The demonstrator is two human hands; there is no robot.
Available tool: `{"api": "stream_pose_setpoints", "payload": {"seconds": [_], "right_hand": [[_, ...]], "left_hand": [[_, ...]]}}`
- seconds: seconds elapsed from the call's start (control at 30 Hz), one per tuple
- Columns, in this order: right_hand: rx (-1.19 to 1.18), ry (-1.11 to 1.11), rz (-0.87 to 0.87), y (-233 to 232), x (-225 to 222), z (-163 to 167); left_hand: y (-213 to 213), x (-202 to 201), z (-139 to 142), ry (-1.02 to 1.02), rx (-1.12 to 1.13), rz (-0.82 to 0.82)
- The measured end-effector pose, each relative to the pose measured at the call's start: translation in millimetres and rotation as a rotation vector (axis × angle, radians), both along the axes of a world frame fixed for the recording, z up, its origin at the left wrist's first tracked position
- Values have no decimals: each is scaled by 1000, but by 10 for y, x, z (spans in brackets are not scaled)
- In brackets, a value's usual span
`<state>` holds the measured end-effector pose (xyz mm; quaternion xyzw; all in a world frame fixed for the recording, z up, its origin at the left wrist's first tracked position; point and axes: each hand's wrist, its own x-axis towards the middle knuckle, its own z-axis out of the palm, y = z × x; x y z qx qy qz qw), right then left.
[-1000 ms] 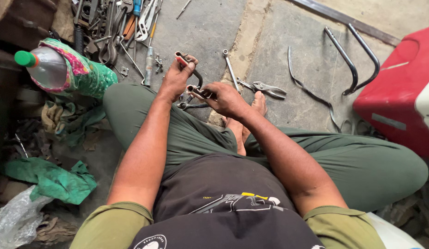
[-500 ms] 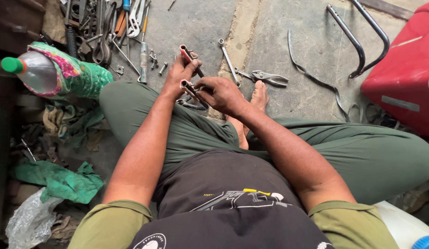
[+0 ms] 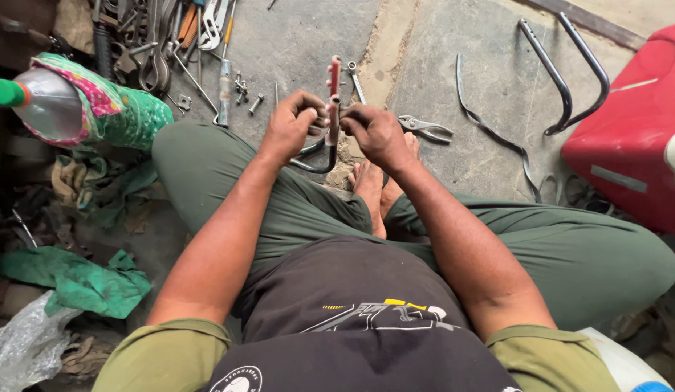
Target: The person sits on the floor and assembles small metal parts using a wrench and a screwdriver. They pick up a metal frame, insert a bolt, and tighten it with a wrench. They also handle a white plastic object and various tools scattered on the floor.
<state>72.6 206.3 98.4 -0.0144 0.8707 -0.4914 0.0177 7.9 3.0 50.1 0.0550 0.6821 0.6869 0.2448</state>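
I sit cross-legged on a concrete floor. My left hand (image 3: 292,129) and my right hand (image 3: 377,134) meet in front of my knees, both closed around a narrow metal part with a red tip (image 3: 334,94) that stands upright between them. A curved dark metal piece (image 3: 317,161) hangs below my hands, over my bare feet. Which fingers pinch which section is hidden.
Pliers (image 3: 424,127) lie just right of my hands. Spanners and screwdrivers (image 3: 179,45) are heaped at the far left, with loose bolts (image 3: 243,87) nearby. A plastic bottle in patterned cloth (image 3: 76,105) lies left. Bent metal rods (image 3: 566,80), a thin strip (image 3: 490,131) and a red container (image 3: 635,138) are right.
The metal part has turned from tilted to upright between my hands, and my right hand has shifted up alongside it. The view has moved slightly closer.
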Motion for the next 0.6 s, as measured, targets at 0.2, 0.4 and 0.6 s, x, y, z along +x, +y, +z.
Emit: {"api": "stream_pose_setpoints", "payload": {"seconds": [0.2, 0.4, 0.6], "right_hand": [[-122, -88, -92, 20, -40, -153], [-147, -97, -114, -34, -54, -179], [-168, -175, -40, 82, -103, -254]], "left_hand": [[14, 163, 190, 78, 110, -77], [50, 116, 291, 241, -62, -95], [63, 125, 176, 193, -164, -85]]}}
